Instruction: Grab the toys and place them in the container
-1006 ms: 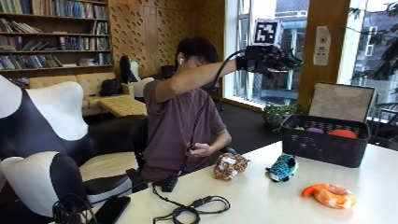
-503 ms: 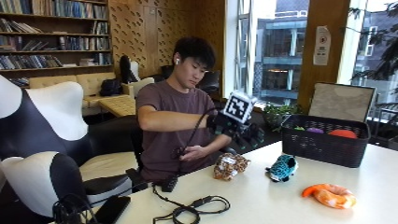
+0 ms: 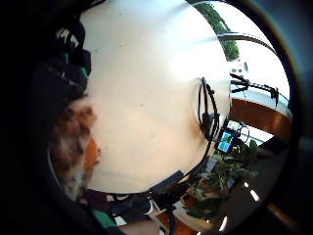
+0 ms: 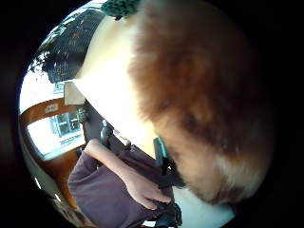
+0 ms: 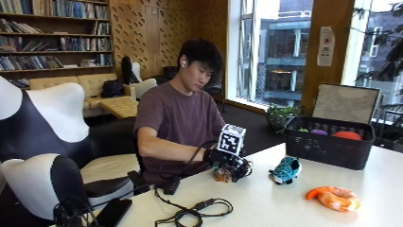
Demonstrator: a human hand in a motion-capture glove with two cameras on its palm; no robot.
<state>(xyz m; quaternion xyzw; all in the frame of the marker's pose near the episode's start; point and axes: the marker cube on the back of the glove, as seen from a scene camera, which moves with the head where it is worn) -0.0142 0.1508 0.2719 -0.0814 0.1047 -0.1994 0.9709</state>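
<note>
My gloved right hand (image 5: 230,164) covered the brown furry plush toy (image 5: 222,175).
It lay under my palm, left of the black mesh basket (image 5: 327,147); I could not tell my grip.

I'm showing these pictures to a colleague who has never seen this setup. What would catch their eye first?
Likely the gloved right hand down on a brown furry toy at the near edge of the white table; whether the hand grips the toy is not visible. Next, the bright orange toy and the teal toy lying on the table, with the black basket behind them already holding toys.
</note>
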